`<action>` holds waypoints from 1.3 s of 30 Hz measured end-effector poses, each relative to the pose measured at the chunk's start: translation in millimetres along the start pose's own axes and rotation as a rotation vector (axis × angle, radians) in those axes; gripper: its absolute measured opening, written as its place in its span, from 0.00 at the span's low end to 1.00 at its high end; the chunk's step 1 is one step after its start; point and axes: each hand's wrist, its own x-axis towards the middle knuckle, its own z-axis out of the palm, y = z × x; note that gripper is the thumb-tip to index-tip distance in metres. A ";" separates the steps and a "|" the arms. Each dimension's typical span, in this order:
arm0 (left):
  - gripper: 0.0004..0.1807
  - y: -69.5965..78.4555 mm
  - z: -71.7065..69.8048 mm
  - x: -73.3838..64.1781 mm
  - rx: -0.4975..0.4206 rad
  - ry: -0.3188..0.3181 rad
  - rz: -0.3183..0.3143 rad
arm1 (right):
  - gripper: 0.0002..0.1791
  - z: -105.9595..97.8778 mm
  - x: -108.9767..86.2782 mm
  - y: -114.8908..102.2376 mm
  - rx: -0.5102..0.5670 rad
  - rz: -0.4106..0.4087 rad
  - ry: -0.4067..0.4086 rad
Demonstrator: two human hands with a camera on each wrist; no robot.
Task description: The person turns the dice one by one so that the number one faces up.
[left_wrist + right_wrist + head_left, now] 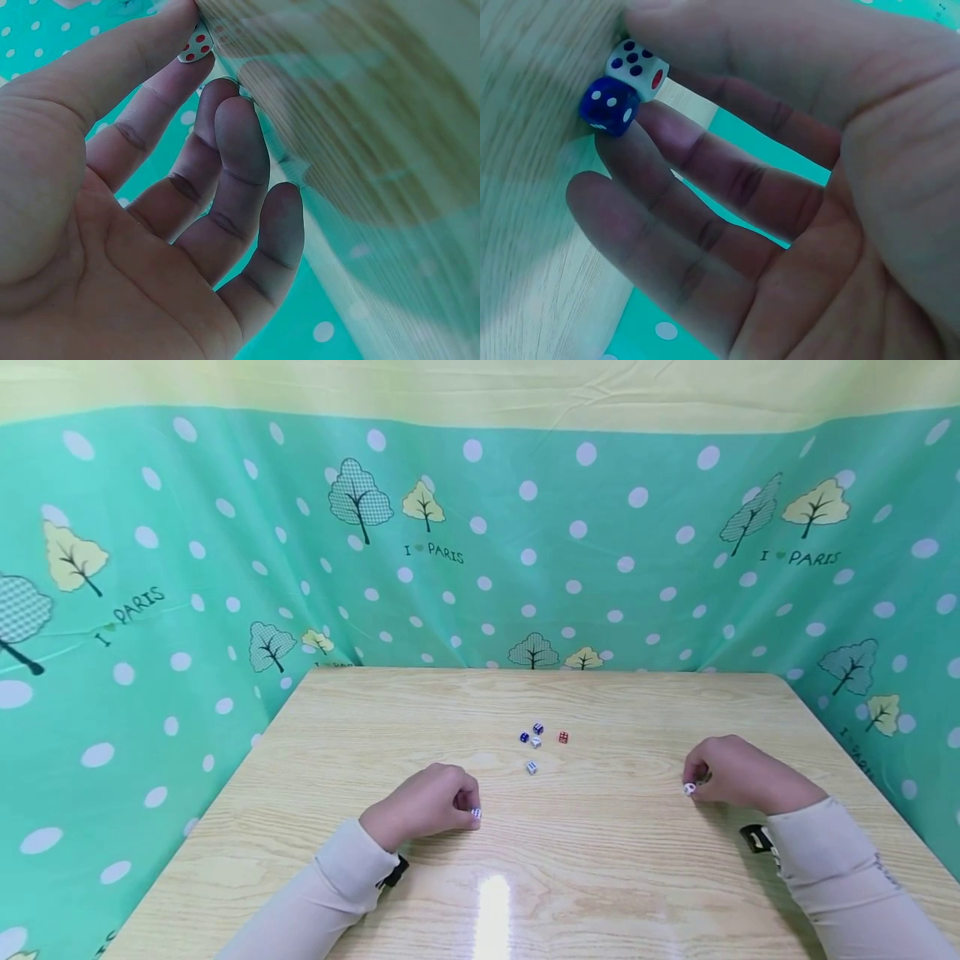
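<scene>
Low over the left half of the table, my left hand (431, 806) pinches a white die (196, 45) between thumb and index finger; red dots show on it in the left wrist view. On the right, my right hand (738, 777) has its thumb and fingertips on a white die (636, 67) with blue dots and one red dot. A blue die (610, 106) touches that white die beside the fingertips; whether it is gripped too I cannot tell. In the head view the blue die is hidden.
Between the hands and farther back lie a red die (563, 737), two blue dice (537, 728) close together, a white die (536, 742) beside them and another white die (532, 767) nearer. A green dotted curtain (450, 585) surrounds the wooden table (600, 877).
</scene>
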 end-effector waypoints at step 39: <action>0.11 -1.1 3.0 0.7 0.007 0.004 0.006 | 0.11 -4.2 1.2 -5.6 0.004 -0.044 -0.009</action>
